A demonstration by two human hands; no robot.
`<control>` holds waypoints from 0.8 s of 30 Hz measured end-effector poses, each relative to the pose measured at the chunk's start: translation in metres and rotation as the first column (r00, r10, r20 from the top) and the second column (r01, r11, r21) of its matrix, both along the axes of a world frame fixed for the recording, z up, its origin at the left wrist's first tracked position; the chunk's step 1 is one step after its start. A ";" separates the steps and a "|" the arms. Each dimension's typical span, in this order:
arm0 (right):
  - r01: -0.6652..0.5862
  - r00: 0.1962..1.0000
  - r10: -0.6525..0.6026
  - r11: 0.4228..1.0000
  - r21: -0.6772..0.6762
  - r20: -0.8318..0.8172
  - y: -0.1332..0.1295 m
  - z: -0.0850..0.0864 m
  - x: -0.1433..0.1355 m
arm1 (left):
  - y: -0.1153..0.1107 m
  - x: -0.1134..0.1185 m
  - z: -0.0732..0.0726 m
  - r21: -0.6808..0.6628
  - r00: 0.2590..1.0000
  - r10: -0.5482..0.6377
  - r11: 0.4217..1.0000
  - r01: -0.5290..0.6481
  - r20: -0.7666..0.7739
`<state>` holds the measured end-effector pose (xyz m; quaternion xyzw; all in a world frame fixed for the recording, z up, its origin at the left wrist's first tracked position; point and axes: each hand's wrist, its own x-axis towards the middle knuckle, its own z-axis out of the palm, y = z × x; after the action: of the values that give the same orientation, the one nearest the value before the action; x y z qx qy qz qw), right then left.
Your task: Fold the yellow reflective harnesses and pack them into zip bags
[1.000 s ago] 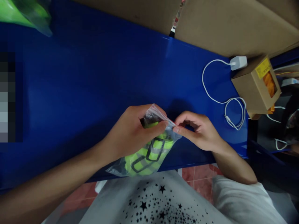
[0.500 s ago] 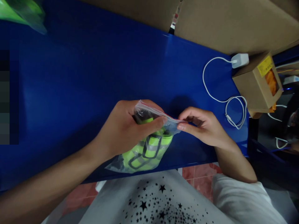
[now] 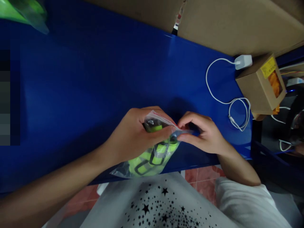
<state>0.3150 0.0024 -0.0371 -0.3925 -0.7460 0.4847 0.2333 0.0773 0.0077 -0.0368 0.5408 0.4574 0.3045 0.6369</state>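
Note:
A clear zip-lock bag [image 3: 144, 163] with a red line along its top hangs over the front edge of the blue table. Folded inside it is a neon-yellow item with grey bands and black edging [image 3: 158, 155]; it looks like reflective fabric. My left hand [image 3: 140, 134] grips the bag near its top, thumb across the front and fingers behind. At the right end of the zip strip, my right hand [image 3: 201, 131] pinches the bag between thumb and forefinger. The left fingers are mostly hidden behind the plastic.
On the right of the blue table [image 3: 106, 69] lie a white charger [image 3: 243, 61] and its coiled cable [image 3: 239, 98], beside a small cardboard box [image 3: 257, 85]. Large cartons [image 3: 225, 25] line the back. A bagged neon item [image 3: 26, 12] is at the far left corner.
The bag and my left hand have shifted slightly right and toward me. My right thumb and forefinger have moved inward along the zip strip, a little closer to the left hand.

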 end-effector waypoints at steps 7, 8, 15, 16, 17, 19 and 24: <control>0.055 0.998 -0.055 0.973 0.226 -0.007 -0.012 -0.008 -0.005 | -0.008 0.006 -0.004 0.004 1.000 0.020 1.000 -0.020 0.019; 0.047 0.999 -0.049 0.972 0.229 0.003 -0.012 -0.008 -0.004 | -0.008 0.006 -0.004 0.010 0.999 0.016 1.000 -0.016 0.030; 0.119 0.993 -0.116 0.974 0.194 -0.028 -0.009 -0.004 0.005 | -0.003 -0.004 0.004 0.157 0.979 -0.158 0.978 0.137 0.131; 0.113 0.994 -0.110 0.976 0.187 -0.026 -0.007 -0.004 0.006 | -0.003 -0.005 0.004 0.177 0.976 -0.176 0.972 0.152 0.131; 0.104 0.995 -0.102 0.979 0.178 -0.018 -0.006 -0.003 0.008 | -0.003 -0.006 0.004 0.199 0.975 -0.182 0.968 0.154 0.130; 0.086 0.996 -0.087 0.983 0.161 -0.003 -0.003 -0.003 0.009 | -0.003 -0.006 0.001 0.227 0.978 -0.171 0.964 0.142 0.118; 0.087 0.996 -0.088 0.991 0.099 0.003 0.001 -0.009 0.008 | -0.004 -0.002 -0.011 0.204 0.992 -0.127 0.971 0.121 0.014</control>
<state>0.3232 0.0037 -0.0463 -0.4145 -0.7521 0.4350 0.2707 0.0752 0.0036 -0.0480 0.6264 0.3808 0.3163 0.6021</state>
